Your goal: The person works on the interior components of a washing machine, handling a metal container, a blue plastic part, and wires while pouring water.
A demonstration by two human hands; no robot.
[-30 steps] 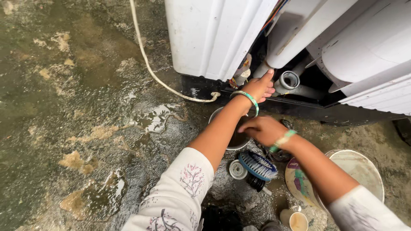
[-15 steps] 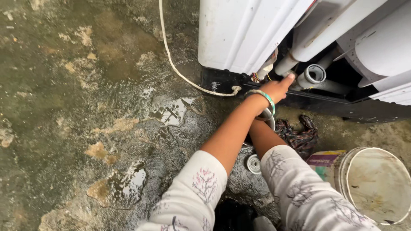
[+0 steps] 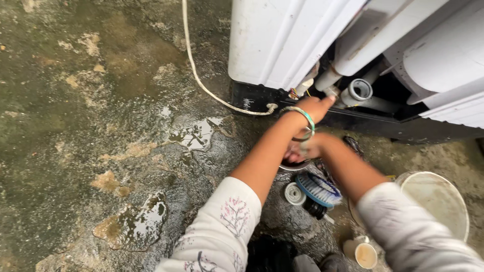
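My left hand (image 3: 316, 107) reaches up to the underside of a white machine (image 3: 282, 40), its fingers pressed against a small fitting beside a grey pipe end (image 3: 357, 91). A green bangle sits on that wrist. My right hand (image 3: 301, 150) is lower, blurred and partly hidden behind the left forearm, at the rim of a dark metal bowl (image 3: 292, 165). Whether it grips anything cannot be made out. A blue-and-white scrubbing brush (image 3: 318, 189) lies on the ground just below both arms.
Wet, stained concrete floor (image 3: 101, 126) with puddles spreads to the left. A white cord (image 3: 201, 80) runs along it to the machine's black base (image 3: 393, 128). A white bucket (image 3: 438, 199), a small white ring (image 3: 292, 194) and a little cup (image 3: 365, 254) stand near my right arm.
The view has shifted left, so the machine sits further right. My right forearm, tucked under the left half a second ago, now shows again beside the bowl. The left hand stays at the fitting.
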